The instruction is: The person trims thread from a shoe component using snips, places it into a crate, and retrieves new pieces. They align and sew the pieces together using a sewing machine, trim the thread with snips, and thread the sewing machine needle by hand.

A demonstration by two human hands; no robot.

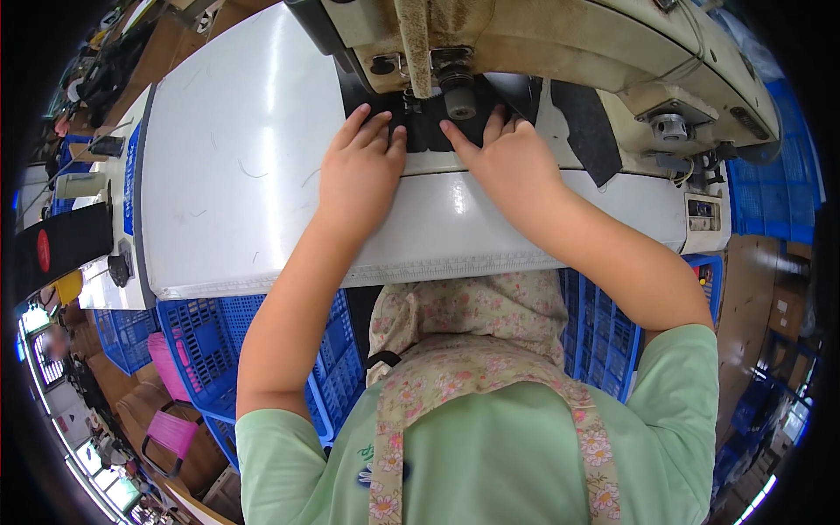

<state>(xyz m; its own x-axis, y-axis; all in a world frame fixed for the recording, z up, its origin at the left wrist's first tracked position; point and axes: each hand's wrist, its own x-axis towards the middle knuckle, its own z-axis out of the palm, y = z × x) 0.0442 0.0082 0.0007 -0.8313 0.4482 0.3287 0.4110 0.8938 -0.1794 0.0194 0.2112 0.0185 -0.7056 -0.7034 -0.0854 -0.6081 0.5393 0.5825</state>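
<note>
— Where is the black material (429, 137) lying?

— It's lying on the white sewing table (236, 157), under the head of the sewing machine (560, 35), with the metal foot (411, 101) sitting over it; whether the foot is touching it, I can't tell

— And which way is it pointing?

— The part that's showing is running crosswise, so its visible long axis is going left to right, roughly along the table's front side. Its near edge is facing the flowered apron (472, 367), while the machine is hiding much of the far side, so I can't tell its full outline

— What are the hands doing?

— The left hand (360, 166) is resting open on the left part, its fingers stretching forward. The right hand (516, 157) is spreading open over the right part, its thumb pointing forward and left, its other fingers reaching away from the body. Neither is closing round anything

— Is anything else lying close by?

— A dark grey piece (588, 131) is lying to the right of the right hand, its long axis running front to back with a slight slant, one corner pointing toward the front. Blue baskets (219, 350) are standing below the table
</note>
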